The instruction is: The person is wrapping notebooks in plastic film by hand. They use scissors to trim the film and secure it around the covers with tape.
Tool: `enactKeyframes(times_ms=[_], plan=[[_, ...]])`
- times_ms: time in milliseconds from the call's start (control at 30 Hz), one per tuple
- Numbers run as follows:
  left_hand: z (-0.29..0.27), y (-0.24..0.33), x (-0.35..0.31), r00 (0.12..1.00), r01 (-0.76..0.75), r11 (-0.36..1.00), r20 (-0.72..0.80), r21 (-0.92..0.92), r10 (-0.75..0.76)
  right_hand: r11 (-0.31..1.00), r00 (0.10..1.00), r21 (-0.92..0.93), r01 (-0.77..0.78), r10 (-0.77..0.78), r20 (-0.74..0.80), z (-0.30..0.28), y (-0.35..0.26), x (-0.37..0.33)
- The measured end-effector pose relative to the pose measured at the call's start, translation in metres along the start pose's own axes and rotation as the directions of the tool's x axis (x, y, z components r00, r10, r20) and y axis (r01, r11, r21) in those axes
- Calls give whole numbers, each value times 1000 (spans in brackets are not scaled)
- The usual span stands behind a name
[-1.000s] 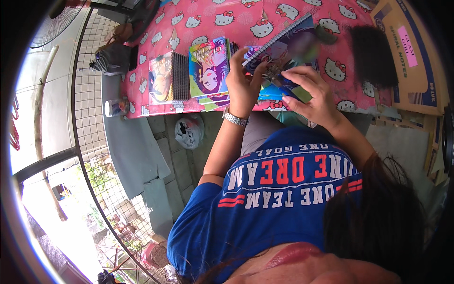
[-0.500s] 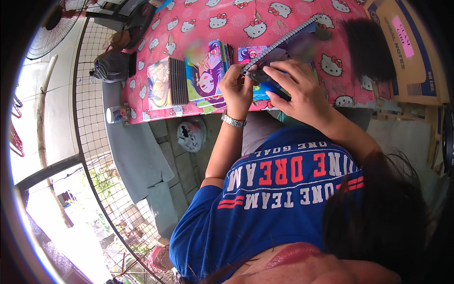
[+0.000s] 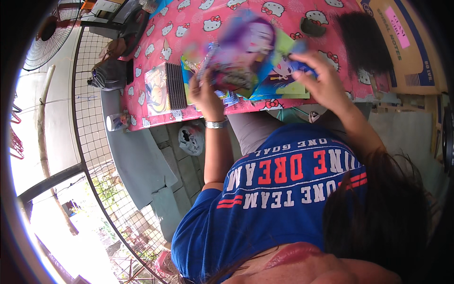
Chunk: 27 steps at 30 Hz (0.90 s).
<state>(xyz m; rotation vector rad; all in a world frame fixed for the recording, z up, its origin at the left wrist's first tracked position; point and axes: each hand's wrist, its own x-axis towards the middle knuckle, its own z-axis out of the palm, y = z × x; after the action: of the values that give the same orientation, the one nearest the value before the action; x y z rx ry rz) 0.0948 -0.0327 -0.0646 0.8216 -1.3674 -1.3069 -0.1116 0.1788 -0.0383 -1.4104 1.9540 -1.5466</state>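
Note:
My left hand (image 3: 206, 97), with a metal watch at the wrist, grips a spiral notebook (image 3: 250, 47) by its left edge. The notebook is tilted above the table and blurred; its cover shows a purple-haired cartoon figure. My right hand (image 3: 321, 80) is a little to the right, apart from the notebook, its fingers curled around blue-handled pliers (image 3: 307, 67) that are partly hidden and blurred. Beneath both hands lie several similar cartoon covers (image 3: 286, 71) in blue and green. To the left sits a stack of notebooks (image 3: 156, 90) with dark spiral bindings.
A pink cartoon-print cloth covers the table (image 3: 198, 23). A dark green object (image 3: 312, 27) and a black bristly mass (image 3: 364, 45) lie at the right, beside a cardboard box (image 3: 406, 42). A white cup (image 3: 115, 122) is at the left edge, with a fan (image 3: 49, 31) beyond.
My left hand has moved left, lifting and swinging the notebook leftward. My right hand has come away from its spiral edge and shifted right with the pliers, uncovering the covers below.

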Motion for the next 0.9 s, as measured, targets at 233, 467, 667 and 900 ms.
enactKeyframes(times_ms=[233,467,667,900], plan=[[-146,-56,27,956,-53,844,-217,534,198,811,994,-579,-85,28,-107,-32,155,-45],[-107,-34,24,974,208,140,-218,968,60,184,928,-914,-363,160,-336,-82,181,20],[22,-31,41,817,-565,500,530,656,228,149,935,-951,-272,274,-224,-96,202,37],[138,-73,29,559,-585,593,805,553,-199,321,976,-924,-209,119,-180,-104,192,38]])
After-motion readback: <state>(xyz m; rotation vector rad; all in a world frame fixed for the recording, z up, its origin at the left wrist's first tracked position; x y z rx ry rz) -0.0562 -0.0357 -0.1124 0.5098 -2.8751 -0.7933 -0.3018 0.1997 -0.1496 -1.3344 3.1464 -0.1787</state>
